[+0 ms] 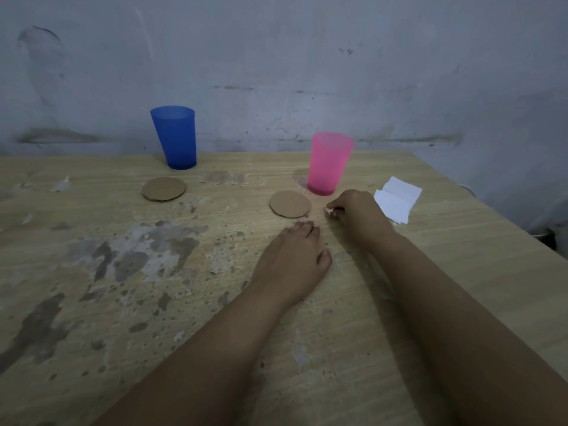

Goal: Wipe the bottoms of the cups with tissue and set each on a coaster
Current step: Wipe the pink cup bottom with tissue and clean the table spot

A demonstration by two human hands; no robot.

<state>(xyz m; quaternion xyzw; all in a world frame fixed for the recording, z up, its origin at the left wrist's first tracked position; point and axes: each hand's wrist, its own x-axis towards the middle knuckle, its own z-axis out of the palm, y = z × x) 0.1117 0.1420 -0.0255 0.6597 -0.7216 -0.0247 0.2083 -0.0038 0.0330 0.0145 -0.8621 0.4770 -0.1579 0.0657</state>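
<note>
Head view: the left hand (293, 259) lies flat on the bench (92, 272), grip spread, while the right hand (358, 212) pinches a white scrap (329, 211) beside the near coaster (290, 204), before the pink cup (329, 164).

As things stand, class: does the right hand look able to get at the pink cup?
Probably yes. The right hand lies just in front of the pink cup with bare table between them, though it already pinches a small white scrap.
</note>
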